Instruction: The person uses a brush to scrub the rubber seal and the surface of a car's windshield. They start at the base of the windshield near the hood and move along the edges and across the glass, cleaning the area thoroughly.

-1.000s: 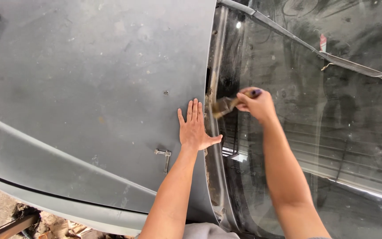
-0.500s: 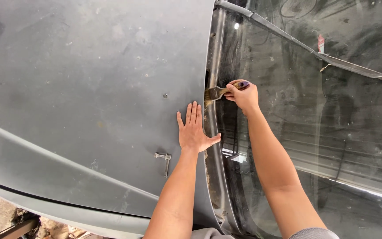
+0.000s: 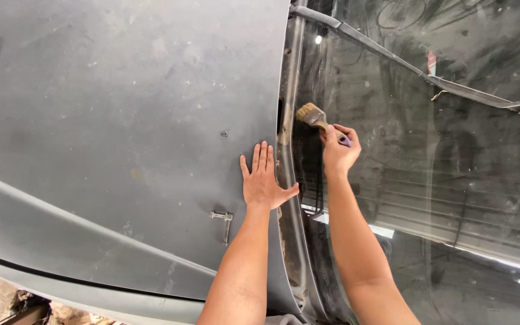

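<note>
Head camera looks down on a large, dull grey sheet-metal car panel (image 3: 121, 120) that meets a dusty dark windscreen glass (image 3: 440, 180) along a narrow, grimy channel (image 3: 287, 180). The left hand (image 3: 263, 180) lies flat on the panel right at its edge, fingers spread wide and pointing up, thumb reaching across toward the channel; it holds nothing. The right hand (image 3: 338, 150) is closed round the handle of a small paintbrush with tan bristles and a dark handle (image 3: 317, 117), whose bristle end points up and left, at or just beside the channel's edge where the glass begins; whether the bristles touch cannot be told.

The brush looks light, with a stiff handle and soft, yielding bristles, so it is best gripped on the handle near the ferrule, as the hand does here. The panel looks rigid and dusty rather than slippery.

A small metal bracket (image 3: 222, 219) sits on the panel below and left of the left hand, and a dark wiper arm (image 3: 392, 57) slants across the glass above.
</note>
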